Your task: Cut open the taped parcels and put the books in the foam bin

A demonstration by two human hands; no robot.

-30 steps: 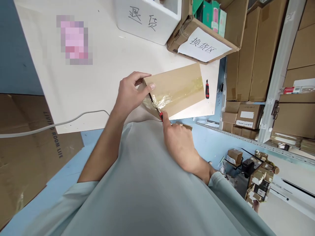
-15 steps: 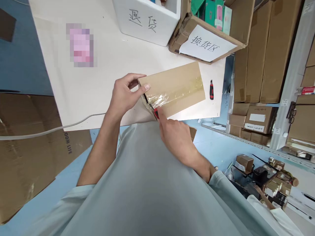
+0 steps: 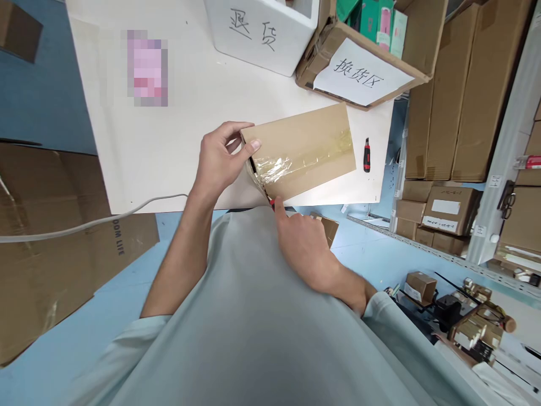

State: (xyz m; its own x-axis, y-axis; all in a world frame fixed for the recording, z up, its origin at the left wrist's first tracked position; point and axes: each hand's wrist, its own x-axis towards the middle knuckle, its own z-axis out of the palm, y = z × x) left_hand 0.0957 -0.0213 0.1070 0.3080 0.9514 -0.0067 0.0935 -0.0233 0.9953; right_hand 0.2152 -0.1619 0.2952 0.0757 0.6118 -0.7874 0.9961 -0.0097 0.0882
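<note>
A taped cardboard box [image 3: 308, 141] lies slanted on the white table near its front edge. My left hand [image 3: 224, 155] grips the box's left end, thumb on top and fingers at the far corner. At the near left corner, my right hand [image 3: 302, 239] is closed around a small red tool [image 3: 273, 203], mostly hidden, with the index finger stretched along it. A dark gap runs along the box's left edge. To the right of the box lies a red and black utility knife [image 3: 367, 155].
Behind the box stand a white foam bin [image 3: 262, 39] and an open carton [image 3: 363, 73] holding green boxes. A blurred pink item [image 3: 147, 70] lies far left. A grey cable [image 3: 84, 230] crosses the table's front left edge. Shelves [image 3: 490, 186] of cartons stand right.
My right hand and the red tool have moved down to the box's near left corner. My left hand still holds the box. The whole view has shifted slightly.
</note>
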